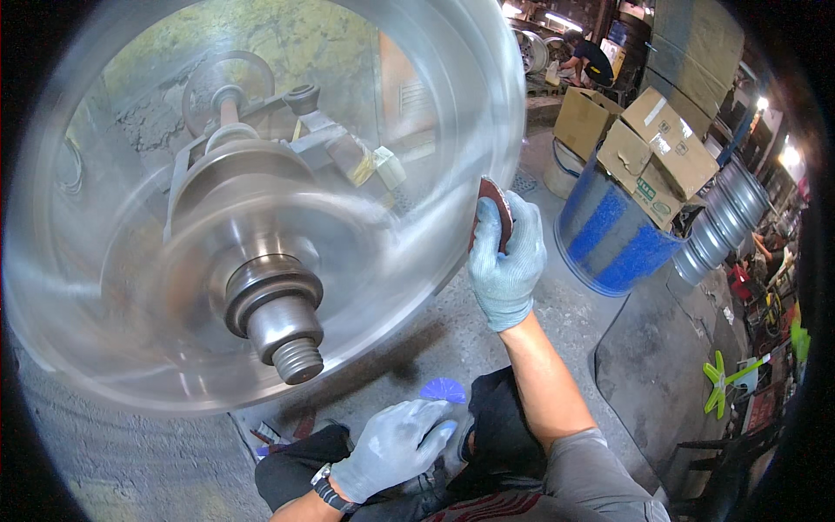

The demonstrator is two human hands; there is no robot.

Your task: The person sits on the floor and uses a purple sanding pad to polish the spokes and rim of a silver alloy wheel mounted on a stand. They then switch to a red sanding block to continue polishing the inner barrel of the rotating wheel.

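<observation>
A large metal wheel rim [487,113], blurred by spinning, fills the upper left. It turns on a steel shaft with a threaded end [298,360] and a round collar [271,291]. My right hand [509,261], in a grey-blue glove, grips a curved piece of brown sandpaper [498,207] at the rim's right edge. Thumb and fingers are closed around the sandpaper, and its far face is hidden. My left hand [387,454], also gloved and wearing a wristwatch [329,489], rests over my lap, fingers loosely stretched and holding nothing visible.
Cardboard boxes [657,148] sit on a blue-and-grey drum [613,230] at right. Behind it stand silver wheel rims [726,217]. A purple round piece [444,390] lies near my knees. A person [593,61] crouches far back. A green star-shaped base [717,383] stands at far right.
</observation>
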